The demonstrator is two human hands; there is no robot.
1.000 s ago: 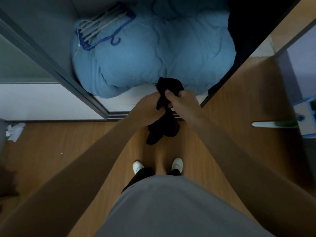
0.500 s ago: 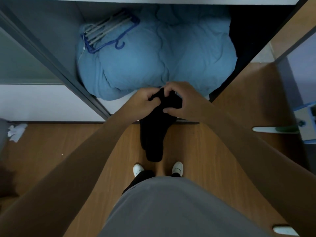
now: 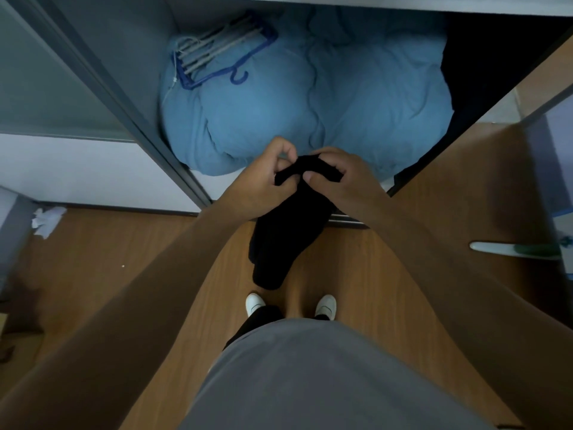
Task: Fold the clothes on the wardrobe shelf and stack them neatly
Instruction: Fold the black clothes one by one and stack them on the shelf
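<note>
Head view, looking straight down the person's own front. Nearest the camera is a grey shirt (image 3: pixel 310 377), and past its hem the toes of two white shoes (image 3: pixel 255 302) stand on a wooden floor (image 3: pixel 93 274). Crumpled white paper (image 3: pixel 46 220) lies on the floor at the far left.

Two bare forearms reach forward from the lower corners and meet in the middle of the frame. The left hand (image 3: pixel 263 187) and the right hand (image 3: pixel 344 181) sit close together. Each has its fingers and thumb curled around the top edge of a black garment (image 3: pixel 285 240), bunching the cloth between them. The rest of the garment hangs loose below the hands, in the air just in front of the wardrobe opening, with its lower end dangling above the shoes. Its type cannot be told.

Beyond the hands is the white wardrobe shelf (image 3: pixel 220 184), low by the floor. A puffy light blue duvet (image 3: pixel 310 113) fills most of it. A bundle of blue and grey hangers (image 3: pixel 217 54) lies on the duvet's back left part. To the duvet's right is a dark mass (image 3: pixel 483 66), too dim to make out. A grey sliding door frame (image 3: pixel 124 97) runs diagonally along the left side.
</note>
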